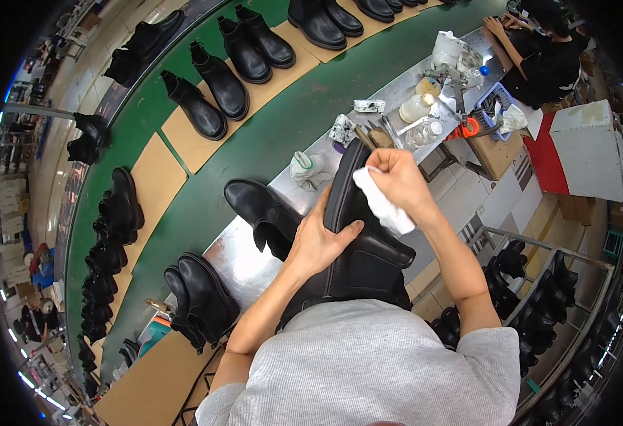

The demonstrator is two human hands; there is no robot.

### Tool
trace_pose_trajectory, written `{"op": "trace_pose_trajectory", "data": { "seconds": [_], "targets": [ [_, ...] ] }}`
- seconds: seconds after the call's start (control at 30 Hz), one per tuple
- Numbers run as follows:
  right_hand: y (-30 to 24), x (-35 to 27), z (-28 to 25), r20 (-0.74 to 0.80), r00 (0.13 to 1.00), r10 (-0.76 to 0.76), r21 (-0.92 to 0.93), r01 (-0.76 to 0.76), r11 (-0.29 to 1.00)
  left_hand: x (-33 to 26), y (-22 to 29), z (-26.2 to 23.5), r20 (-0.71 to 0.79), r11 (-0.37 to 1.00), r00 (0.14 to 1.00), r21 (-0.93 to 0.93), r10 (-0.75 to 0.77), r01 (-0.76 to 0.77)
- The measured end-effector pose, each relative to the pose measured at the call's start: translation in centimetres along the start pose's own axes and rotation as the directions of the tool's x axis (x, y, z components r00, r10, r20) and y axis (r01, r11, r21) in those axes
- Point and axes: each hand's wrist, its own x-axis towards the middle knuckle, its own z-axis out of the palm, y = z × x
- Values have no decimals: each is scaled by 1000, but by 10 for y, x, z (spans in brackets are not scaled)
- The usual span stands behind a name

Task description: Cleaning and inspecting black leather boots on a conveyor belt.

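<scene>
My left hand (317, 243) is closed around a black ankle boot (340, 192), thumb on one side and fingers along the sole edge. The boot is tipped on its side in front of my body, toe pointing away from me. In my right hand (401, 183) a bunched white cloth (382, 206) is pinched close to the toe; whether it touches the leather I cannot tell. Another black boot (253, 204) lies left of my left hand on the metal bench (244, 259).
A green conveyor (293, 113) carries rows of black boots (244, 57) on brown boards. Bottles (416, 108), a white glove (306, 167) and orange-handled scissors (471, 128) crowd the bench. More boots stand at left (205, 287) and on a rack (553, 298). A co-worker (549, 60) sits far right.
</scene>
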Motion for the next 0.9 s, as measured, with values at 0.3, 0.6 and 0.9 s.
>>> {"op": "trace_pose_trajectory", "data": {
  "seconds": [0.3,0.6,0.9],
  "targets": [
    [47,75,-65,-122,992,-41,-374,-7,927,7,-19,-1,30,988,999,-151,40,-35],
    [19,20,-27,91,983,-157,-43,161,986,16,-33,-9,105,863,989,-485,-107,145],
    [-6,22,21,117,978,-172,-355,204,913,18,-37,-5,45,947,997,-312,-59,70]
  ]
}}
